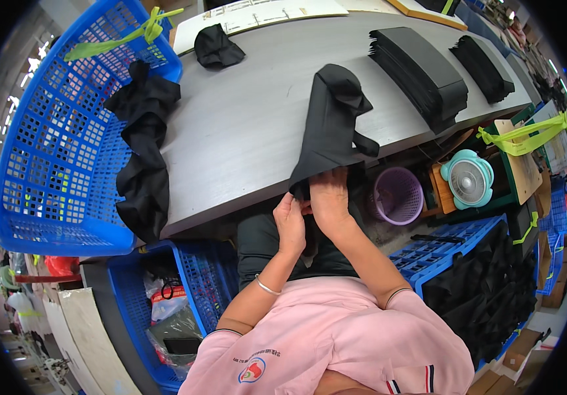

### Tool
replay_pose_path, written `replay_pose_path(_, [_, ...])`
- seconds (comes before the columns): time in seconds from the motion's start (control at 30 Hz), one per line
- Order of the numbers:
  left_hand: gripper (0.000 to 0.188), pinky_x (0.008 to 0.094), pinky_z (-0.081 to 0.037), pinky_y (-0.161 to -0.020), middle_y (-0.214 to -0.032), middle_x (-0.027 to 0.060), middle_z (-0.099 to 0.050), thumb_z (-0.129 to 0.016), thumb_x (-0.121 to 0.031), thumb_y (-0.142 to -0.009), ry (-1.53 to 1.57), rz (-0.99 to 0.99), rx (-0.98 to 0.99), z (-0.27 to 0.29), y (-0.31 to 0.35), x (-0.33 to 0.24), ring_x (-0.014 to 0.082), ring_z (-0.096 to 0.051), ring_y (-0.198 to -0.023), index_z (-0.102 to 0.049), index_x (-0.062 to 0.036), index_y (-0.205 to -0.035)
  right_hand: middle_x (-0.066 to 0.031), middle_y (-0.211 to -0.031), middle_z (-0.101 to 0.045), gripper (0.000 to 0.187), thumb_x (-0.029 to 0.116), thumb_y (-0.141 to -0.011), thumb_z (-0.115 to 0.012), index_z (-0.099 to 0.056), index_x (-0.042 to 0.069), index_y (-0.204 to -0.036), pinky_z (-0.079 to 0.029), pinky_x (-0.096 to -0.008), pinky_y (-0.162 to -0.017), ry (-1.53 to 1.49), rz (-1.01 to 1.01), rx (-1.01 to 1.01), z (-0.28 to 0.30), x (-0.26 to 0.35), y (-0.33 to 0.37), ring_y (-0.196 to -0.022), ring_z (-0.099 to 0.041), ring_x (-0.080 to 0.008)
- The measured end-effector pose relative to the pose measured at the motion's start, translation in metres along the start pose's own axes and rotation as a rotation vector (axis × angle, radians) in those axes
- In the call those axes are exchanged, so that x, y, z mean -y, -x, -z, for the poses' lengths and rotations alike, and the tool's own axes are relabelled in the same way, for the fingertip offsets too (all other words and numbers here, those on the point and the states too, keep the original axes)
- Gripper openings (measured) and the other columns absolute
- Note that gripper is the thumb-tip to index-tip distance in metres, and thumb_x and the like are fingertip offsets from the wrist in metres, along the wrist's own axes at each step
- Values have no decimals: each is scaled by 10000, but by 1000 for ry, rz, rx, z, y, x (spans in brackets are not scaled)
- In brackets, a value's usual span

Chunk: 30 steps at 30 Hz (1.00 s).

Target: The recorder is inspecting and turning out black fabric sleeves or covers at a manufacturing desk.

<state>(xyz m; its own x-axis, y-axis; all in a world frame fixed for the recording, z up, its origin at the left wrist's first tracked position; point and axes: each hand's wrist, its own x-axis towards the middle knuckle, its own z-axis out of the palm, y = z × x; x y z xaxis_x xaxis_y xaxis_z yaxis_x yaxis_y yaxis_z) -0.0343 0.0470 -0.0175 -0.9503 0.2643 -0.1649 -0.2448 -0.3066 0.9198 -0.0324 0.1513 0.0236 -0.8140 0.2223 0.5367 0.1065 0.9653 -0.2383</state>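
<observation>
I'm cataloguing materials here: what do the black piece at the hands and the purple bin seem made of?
Black piece: probably thin matte fabric, judging by its soft folds; woven or nonwoven is unclear. Purple bin: likely smooth moulded plastic, given its perforated wall.

A head-worn fisheye looks down from close above on the hands (331,203) and grey table (244,125).
</observation>
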Motion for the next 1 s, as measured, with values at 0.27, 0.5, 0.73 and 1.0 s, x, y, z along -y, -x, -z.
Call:
replay_pose_path(0.27, [180,249,-515,-751,-931,34,-685,-525,-116,-985,257,286,210,-10,-5,-16,101,-642,-802,-660,-4,-1028,-243,-1351,-499,567,49,-780,-622,-508,-20,-1331,-426,-484,-1040,-186,43,194,14,13,9,-1224,-505,-440])
replay_pose_path(0.5, [104,234,-464,-709,-858,-8,-667,-594,-98,-918,168,408,320,-10,10,-1,70,-567,-724,-674,-43,-954,-191,-1006,-675,263,176,-891,-569,-647,84,-1125,-479,-492,-885,-26,-177,447,2,-3,1,-1002,-624,-387])
replay_pose_path(0.73, [408,243,-464,-913,-1241,55,-551,-643,-36,-936,92,-111,-53,0,-3,-8,112,-555,-1049,-487,15,-1310,-162,-926,-696,318,361,-970,-539,-676,91,-1066,-485,-500,-803,-71,-161,373,7,1,2,-873,-659,-360])
replay_pose_path(1.0, [102,183,-431,-505,-765,-12,-541,-688,25,-885,-170,-48,93,10,39,-45,38,-521,-600,-618,-23,-942,-162,-943,-660,239,294,-898,-582,-673,74,-921,-456,-524,-812,-216,-8,267,4,-25,16,-922,-609,-387])
